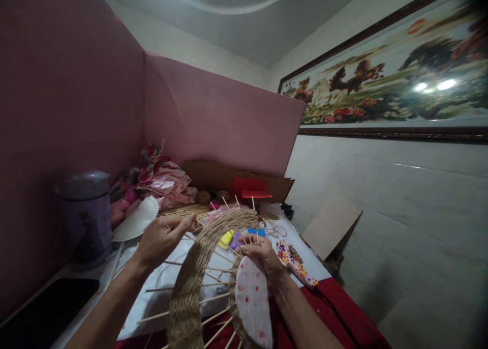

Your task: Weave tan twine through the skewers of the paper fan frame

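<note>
A curved woven piece of brown twine (185, 293) is laced over several thin wooden sticks that fan outward. Along its inner edge is a half-moon panel of white cloth with red dots (251, 300). My right hand (263, 257) grips the inner rim by the top of this panel, thumb and fingers closed round it. To the left of the twine band, my left hand (163, 237) is closed, thumb pressed against the forefinger beside a stick end. What it pinches there is too small to make out.
A lilac lidded container (84, 216) and a white scalloped plate (139, 219) stand left; a dark flat object (49, 308) lies nearer. Behind are pink fabric (171, 183), a cardboard strip (206, 173) and red paper (253, 188). A flower-patterned item (299, 267) lies right.
</note>
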Available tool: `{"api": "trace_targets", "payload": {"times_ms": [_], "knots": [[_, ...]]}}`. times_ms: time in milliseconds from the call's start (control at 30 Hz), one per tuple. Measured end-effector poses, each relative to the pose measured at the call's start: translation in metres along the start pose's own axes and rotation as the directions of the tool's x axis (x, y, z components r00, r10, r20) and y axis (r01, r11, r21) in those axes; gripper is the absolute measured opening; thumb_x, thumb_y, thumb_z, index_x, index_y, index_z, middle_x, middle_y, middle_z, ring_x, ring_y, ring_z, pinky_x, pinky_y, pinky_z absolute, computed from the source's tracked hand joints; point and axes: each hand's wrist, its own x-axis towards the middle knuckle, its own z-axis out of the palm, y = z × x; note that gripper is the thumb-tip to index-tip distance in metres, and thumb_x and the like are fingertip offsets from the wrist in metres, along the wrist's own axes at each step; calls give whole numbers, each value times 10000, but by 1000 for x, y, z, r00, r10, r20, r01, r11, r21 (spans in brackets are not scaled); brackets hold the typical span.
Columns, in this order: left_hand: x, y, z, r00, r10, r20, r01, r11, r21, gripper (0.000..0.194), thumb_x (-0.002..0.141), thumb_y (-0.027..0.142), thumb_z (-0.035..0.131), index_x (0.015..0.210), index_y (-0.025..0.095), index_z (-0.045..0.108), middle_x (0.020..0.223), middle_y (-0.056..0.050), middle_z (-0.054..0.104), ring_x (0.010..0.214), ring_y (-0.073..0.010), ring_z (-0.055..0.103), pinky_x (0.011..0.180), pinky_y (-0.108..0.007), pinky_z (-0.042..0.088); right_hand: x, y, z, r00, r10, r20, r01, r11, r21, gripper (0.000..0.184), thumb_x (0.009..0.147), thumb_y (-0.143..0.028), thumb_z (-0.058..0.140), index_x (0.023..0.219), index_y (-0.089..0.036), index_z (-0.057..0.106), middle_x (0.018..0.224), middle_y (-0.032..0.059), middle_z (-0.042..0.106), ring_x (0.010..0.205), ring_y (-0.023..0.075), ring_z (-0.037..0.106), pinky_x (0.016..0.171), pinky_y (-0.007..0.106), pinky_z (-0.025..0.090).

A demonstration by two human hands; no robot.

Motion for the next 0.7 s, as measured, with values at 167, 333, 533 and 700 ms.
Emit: {"api": "trace_targets", "payload": {"times_ms": [167, 333, 533, 700], "knots": [[-3, 5, -2, 1000, 19, 15, -23, 948, 317, 410, 780, 560, 447, 722, 284, 745, 704, -5, 716, 657, -191, 626, 537, -247, 371, 0, -2, 2, 1000, 3, -25, -3, 1000, 1, 288, 494, -167, 761, 745, -123, 629, 625, 57, 689, 537, 121, 575, 563, 222, 388], [-5, 10, -2, 993, 115, 0, -100, 865, 492, 391, 798, 536, 432, 743, 308, 745, 684, -14, 685, 669, -182, 613, 555, -250, 335, -2, -2, 2, 1000, -4, -21, 4, 1000, -1, 315, 486, -191, 763, 764, -119, 636, 634, 53, 687, 530, 123, 566, 571, 238, 393], [-4, 8, -2, 981, 183, 63, -191, 872, 450, 438, 814, 522, 425, 648, 253, 728, 544, -7, 571, 574, -141, 546, 534, -233, 313, 0, -1, 0, 1000, -12, -24, 13, 1000, 16, 272, 487, -171, 762, 726, -116, 643, 618, 53, 681, 523, 115, 560, 527, 214, 371], [-5, 7, -3, 977, 208, 46, -209, 896, 393, 450, 811, 496, 450, 553, 214, 687, 500, 8, 495, 513, -112, 492, 509, -219, 312, 2, -1, -1, 999, -7, -34, 9, 999, 47, 293, 488, -172, 756, 751, -113, 642, 631, 62, 688, 524, 120, 572, 528, 214, 390]]}}
